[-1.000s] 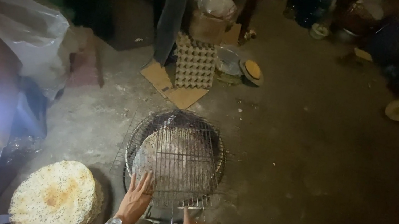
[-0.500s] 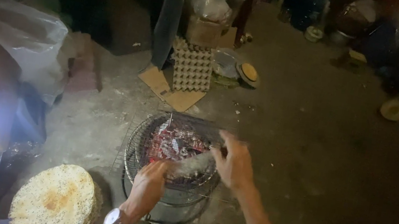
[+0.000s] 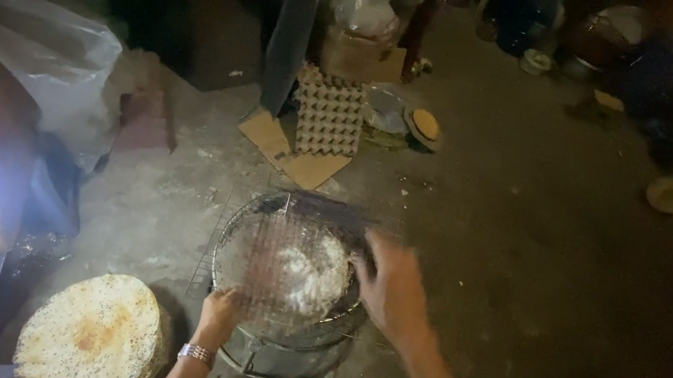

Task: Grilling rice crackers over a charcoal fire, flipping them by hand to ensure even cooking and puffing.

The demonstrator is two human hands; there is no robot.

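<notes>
Wire grill rack [image 3: 288, 258]: lies flat on the round charcoal stove [image 3: 281, 357], which stands on the concrete floor [image 3: 522, 275]; its mesh is blurred, so its exact outline is hard to tell.
Rice cracker [image 3: 313, 272]: a pale round sheet sits in the rack, over the stove's mouth, looking white and not yet browned.
Left hand [image 3: 217, 315]: grip closed on the rack's near edge, fingers curled onto the wire.
Right hand [image 3: 393, 285]: at the rack's right edge, touching it; blurred, so I cannot tell whether the grip is closed.
Progress: the toasting looks early; one toasted, speckled disc [image 3: 92, 332] already lies by the stove's left side.
Axis: the rack seems to run from the near edge toward the egg tray [image 3: 329, 113], flat face up.
</notes>
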